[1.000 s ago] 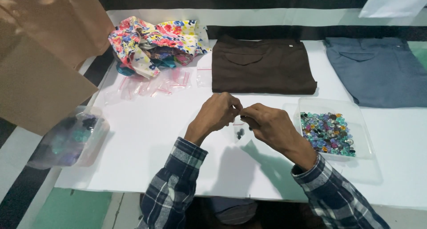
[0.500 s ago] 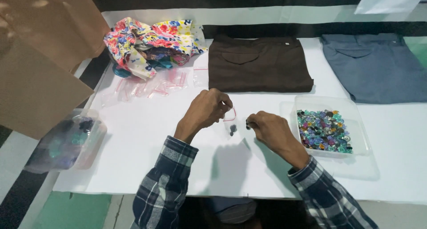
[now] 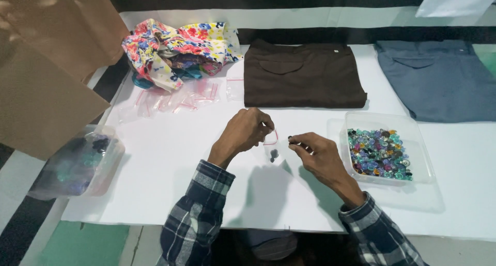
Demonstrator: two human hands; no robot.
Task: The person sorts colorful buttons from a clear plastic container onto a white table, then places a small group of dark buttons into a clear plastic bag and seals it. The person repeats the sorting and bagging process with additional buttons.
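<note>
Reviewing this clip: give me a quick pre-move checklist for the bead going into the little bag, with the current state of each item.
1. Left hand holds the small clear bag up off the table: ok.
2. Bag mouth open: cannot tell.
3. Right hand pinches a dark bead at its fingertips: ok.
4. Bead beside the bag's top, not yet inside: ok.
5. Bag already holds a dark piece: ok.
6. Tray of beads near the right hand: ok.

Small clear zip bag (image 3: 272, 147), red strip at top, held by left hand (image 3: 247, 131) above tabletop (image 3: 170, 183). Pile of empty clear bags (image 3: 175, 98) near floral cloth (image 3: 178, 51). Brown cardboard box (image 3: 46, 75) at left.
</note>
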